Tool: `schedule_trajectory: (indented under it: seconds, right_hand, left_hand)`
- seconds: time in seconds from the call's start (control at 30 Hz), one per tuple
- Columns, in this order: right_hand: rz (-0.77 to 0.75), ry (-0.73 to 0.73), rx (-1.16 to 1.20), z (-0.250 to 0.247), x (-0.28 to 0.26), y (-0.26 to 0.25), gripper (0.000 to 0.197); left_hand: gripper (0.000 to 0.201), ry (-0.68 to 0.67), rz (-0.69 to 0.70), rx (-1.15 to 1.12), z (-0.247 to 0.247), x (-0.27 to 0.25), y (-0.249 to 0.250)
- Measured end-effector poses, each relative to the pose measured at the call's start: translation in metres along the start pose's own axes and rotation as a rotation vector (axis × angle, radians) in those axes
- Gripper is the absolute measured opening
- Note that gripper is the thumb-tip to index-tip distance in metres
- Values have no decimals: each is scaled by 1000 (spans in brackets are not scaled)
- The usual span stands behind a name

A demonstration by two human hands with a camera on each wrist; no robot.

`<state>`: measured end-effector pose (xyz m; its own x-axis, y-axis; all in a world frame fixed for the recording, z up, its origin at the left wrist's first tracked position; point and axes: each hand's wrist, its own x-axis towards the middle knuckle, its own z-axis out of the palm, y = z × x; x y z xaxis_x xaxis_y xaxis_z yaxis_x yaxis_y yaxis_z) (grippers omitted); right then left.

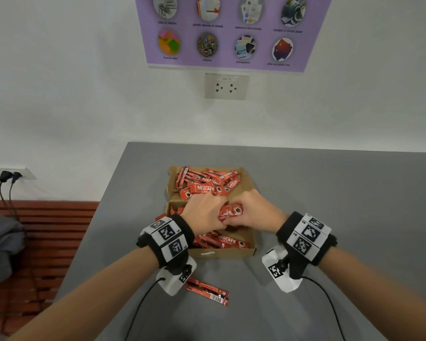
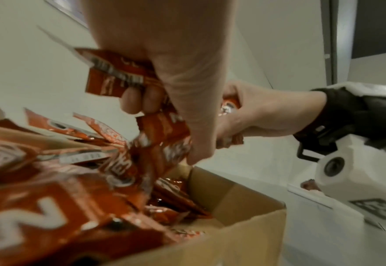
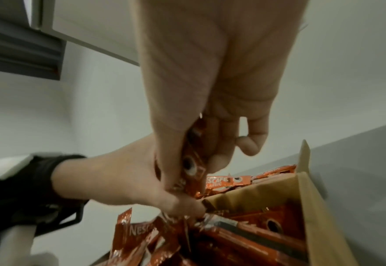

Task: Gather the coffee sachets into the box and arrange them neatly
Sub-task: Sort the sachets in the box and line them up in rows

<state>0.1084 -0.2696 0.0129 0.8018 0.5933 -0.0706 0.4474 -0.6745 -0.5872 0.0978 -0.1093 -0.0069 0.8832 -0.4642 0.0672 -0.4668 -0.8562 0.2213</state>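
An open cardboard box (image 1: 231, 252) stands on the grey table, full of red coffee sachets (image 1: 204, 188) lying in a loose jumble. Both hands meet over the box's middle. My left hand (image 1: 204, 212) grips a bundle of sachets (image 2: 119, 75), fingers curled round them. My right hand (image 1: 251, 212) pinches the other end of the same bundle (image 1: 229, 212), thumb and fingers closed on a sachet (image 3: 191, 162). One sachet (image 1: 207, 291) lies on the table in front of the box, near my left wrist.
The box's rim (image 2: 244, 216) and its right flap (image 3: 312, 207) stand up beside the hands. A wall with a socket (image 1: 226, 86) and a purple poster (image 1: 231, 30) is behind the table. A wooden bench (image 1: 47, 242) with grey cloth sits at the left.
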Motion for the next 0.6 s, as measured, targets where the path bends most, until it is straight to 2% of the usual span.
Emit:
schedule_trajectory:
  seconds: [0.07, 0.13, 0.27, 0.4, 0.5, 0.6]
  right_hand:
    - [-1, 84, 81, -3, 0, 4, 23]
    - [40, 60, 99, -1, 1, 12, 34]
    - [55, 22, -143, 26, 4, 21, 51]
    - [57, -45, -354, 46, 8, 21, 43]
    - [34, -102, -417, 50, 10, 18, 33]
    - [23, -180, -535, 54, 8, 12, 33]
  left_hand:
    - [29, 52, -50, -79, -2, -3, -6]
    - [22, 98, -111, -159, -6, -6, -12]
    - [33, 173, -172, -232, -9, -10, -19]
    - [29, 180, -193, -274, -6, -11, -26]
    - [28, 207, -196, -290, -4, -11, -29]
    - [22, 221, -161, -371, -6, -9, -28]
